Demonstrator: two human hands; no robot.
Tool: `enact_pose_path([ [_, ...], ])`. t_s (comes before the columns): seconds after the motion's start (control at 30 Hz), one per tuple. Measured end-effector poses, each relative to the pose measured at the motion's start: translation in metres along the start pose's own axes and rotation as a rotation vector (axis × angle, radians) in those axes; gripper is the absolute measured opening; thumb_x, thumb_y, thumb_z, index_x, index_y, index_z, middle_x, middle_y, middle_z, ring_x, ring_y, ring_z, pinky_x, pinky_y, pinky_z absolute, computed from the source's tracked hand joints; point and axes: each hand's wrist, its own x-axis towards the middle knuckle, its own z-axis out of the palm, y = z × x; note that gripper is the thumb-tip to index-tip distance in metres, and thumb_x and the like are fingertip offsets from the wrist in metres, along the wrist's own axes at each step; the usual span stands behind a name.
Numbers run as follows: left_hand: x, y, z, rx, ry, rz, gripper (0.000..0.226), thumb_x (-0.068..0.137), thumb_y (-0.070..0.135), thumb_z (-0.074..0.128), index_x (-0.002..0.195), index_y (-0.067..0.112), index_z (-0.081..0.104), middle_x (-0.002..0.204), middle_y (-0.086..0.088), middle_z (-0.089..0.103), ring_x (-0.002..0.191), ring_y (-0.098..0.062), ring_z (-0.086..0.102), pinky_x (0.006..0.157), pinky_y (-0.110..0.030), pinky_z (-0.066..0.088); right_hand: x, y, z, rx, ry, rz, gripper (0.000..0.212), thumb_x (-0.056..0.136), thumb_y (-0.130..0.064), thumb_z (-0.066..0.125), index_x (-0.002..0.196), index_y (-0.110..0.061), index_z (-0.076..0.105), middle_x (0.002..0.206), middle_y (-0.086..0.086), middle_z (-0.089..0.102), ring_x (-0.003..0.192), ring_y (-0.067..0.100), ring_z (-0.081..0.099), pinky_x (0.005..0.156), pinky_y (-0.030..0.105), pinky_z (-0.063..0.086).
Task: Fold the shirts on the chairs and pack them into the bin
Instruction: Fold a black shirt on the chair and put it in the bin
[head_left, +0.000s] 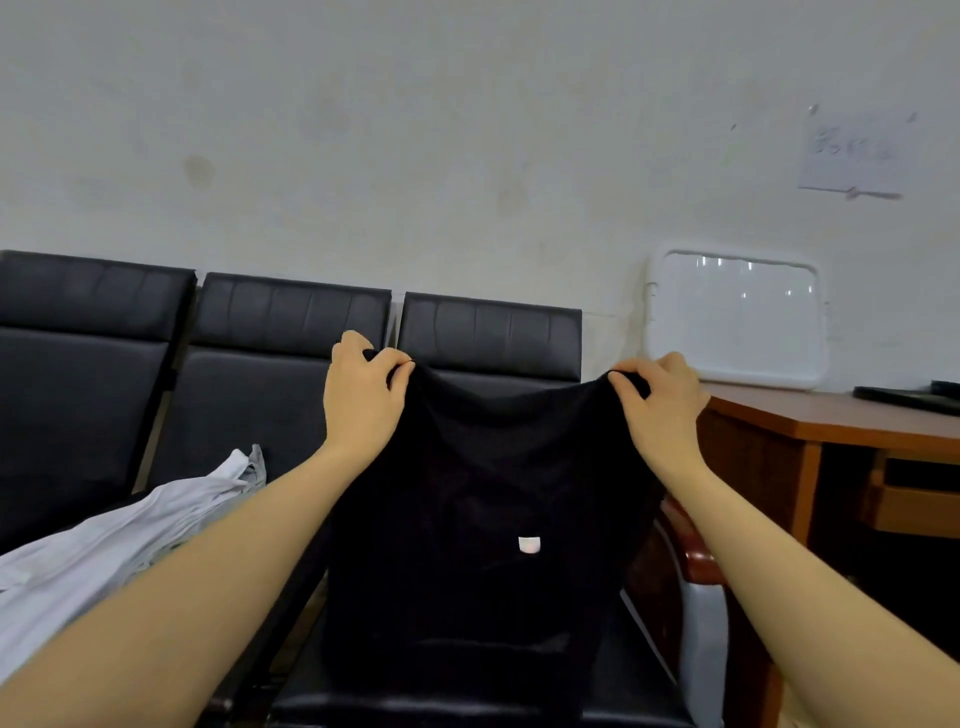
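Note:
A black shirt (483, 493) with a small white label hangs in the air over the rightmost chair seat. My left hand (361, 395) pinches its upper left corner and my right hand (657, 402) pinches its upper right corner, so the top edge sags between them. A white shirt (109, 551) lies crumpled on the middle chair, at the lower left. No bin body shows in this view.
A row of three black padded chairs (270, 364) stands against a pale wall. At the right a wooden desk (841, 421) carries a white plastic lid (735, 317) leaning on the wall and a dark flat object (909, 397). The chair's red-and-grey armrest (696, 571) sits beside the desk.

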Motion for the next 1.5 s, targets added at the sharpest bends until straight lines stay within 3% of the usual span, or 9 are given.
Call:
enact_pose_path([
  [0.23, 0.025, 0.029, -0.027, -0.067, 0.067, -0.007, 0.015, 0.088, 0.024, 0.064, 0.095, 0.012, 0.071, 0.101, -0.008, 0.044, 0.091, -0.022, 0.044, 0.066, -0.038, 0.046, 0.016, -0.023, -0.029, 0.027, 0.106, -0.061, 0.017, 0.094, -0.027, 0.055, 0.100, -0.019, 0.069, 0.095, -0.001, 0.042, 0.094, 0.013, 0.033, 0.084, 0.026, 0.017],
  [0.4, 0.023, 0.022, -0.028, -0.022, 0.057, 0.026, 0.014, 0.087, 0.023, 0.066, 0.091, 0.011, 0.071, 0.096, -0.005, 0.042, 0.083, -0.019, 0.044, 0.062, -0.034, 0.042, 0.019, -0.012, -0.034, -0.057, 0.064, -0.123, 0.014, 0.093, -0.025, 0.057, 0.096, -0.018, 0.069, 0.093, -0.002, 0.043, 0.092, 0.013, 0.035, 0.080, 0.024, 0.015],
  [0.53, -0.012, -0.011, -0.010, 0.046, -0.071, 0.033, 0.010, 0.084, 0.021, 0.069, 0.085, 0.010, 0.072, 0.093, -0.004, 0.042, 0.076, -0.018, 0.045, 0.054, -0.030, 0.037, -0.002, 0.020, -0.018, -0.123, -0.074, -0.107, 0.013, 0.091, -0.028, 0.059, 0.093, -0.020, 0.069, 0.091, -0.002, 0.046, 0.096, 0.022, 0.045, 0.078, 0.030, 0.019],
  [0.7, -0.090, -0.068, 0.020, 0.160, -0.348, 0.016, 0.012, 0.079, 0.015, 0.075, 0.077, 0.005, 0.070, 0.086, -0.005, 0.037, 0.080, -0.026, 0.045, 0.056, -0.033, 0.040, -0.059, 0.077, 0.026, -0.343, -0.480, -0.048, 0.033, 0.088, -0.055, 0.055, 0.104, -0.026, 0.061, 0.100, -0.005, 0.040, 0.107, 0.024, 0.041, 0.083, 0.034, 0.024],
  [0.8, -0.130, -0.089, 0.035, 0.166, -0.471, -0.033, 0.012, 0.080, 0.015, 0.074, 0.080, 0.004, 0.070, 0.088, -0.005, 0.036, 0.083, -0.025, 0.044, 0.058, -0.034, 0.041, -0.092, 0.105, 0.057, -0.409, -0.650, -0.025, 0.034, 0.088, -0.051, 0.058, 0.110, -0.024, 0.058, 0.108, -0.003, 0.044, 0.114, 0.024, 0.041, 0.089, 0.036, 0.028],
  [1.1, -0.199, -0.133, 0.092, 0.133, -0.664, -0.185, 0.013, 0.086, 0.019, 0.069, 0.088, 0.006, 0.072, 0.094, -0.002, 0.034, 0.090, -0.017, 0.038, 0.071, -0.034, 0.044, -0.144, 0.163, 0.137, -0.349, -0.704, 0.115, 0.020, 0.094, -0.032, 0.057, 0.106, -0.019, 0.065, 0.096, -0.005, 0.044, 0.108, 0.025, 0.044, 0.077, 0.032, 0.021],
  [1.27, -0.216, -0.155, 0.109, 0.076, -0.769, -0.203, 0.011, 0.085, 0.015, 0.069, 0.090, 0.005, 0.072, 0.095, -0.004, 0.036, 0.090, -0.016, 0.038, 0.085, -0.022, 0.033, -0.166, 0.187, 0.163, -0.314, -0.729, 0.174, 0.017, 0.094, -0.030, 0.056, 0.105, -0.018, 0.064, 0.096, -0.006, 0.045, 0.103, 0.022, 0.043, 0.081, 0.030, 0.019],
  [1.37, -0.227, -0.163, 0.109, 0.112, -0.860, -0.201, 0.010, 0.084, 0.013, 0.069, 0.092, 0.007, 0.071, 0.098, -0.007, 0.042, 0.087, -0.019, 0.047, 0.084, -0.032, 0.044, -0.181, 0.196, 0.172, -0.322, -0.787, 0.170, 0.020, 0.094, -0.030, 0.057, 0.107, -0.018, 0.064, 0.097, -0.007, 0.047, 0.100, 0.017, 0.043, 0.085, 0.030, 0.023],
  [1.5, -0.236, -0.167, 0.109, 0.298, -0.768, -0.117, 0.030, 0.072, 0.002, 0.077, 0.100, 0.007, 0.069, 0.105, -0.016, 0.055, 0.096, -0.037, 0.055, 0.080, -0.050, 0.044, -0.194, 0.198, 0.171, -0.432, -0.703, 0.096, 0.029, 0.088, -0.028, 0.066, 0.112, -0.013, 0.062, 0.111, 0.006, 0.053, 0.104, 0.028, 0.046, 0.091, 0.039, 0.032],
])
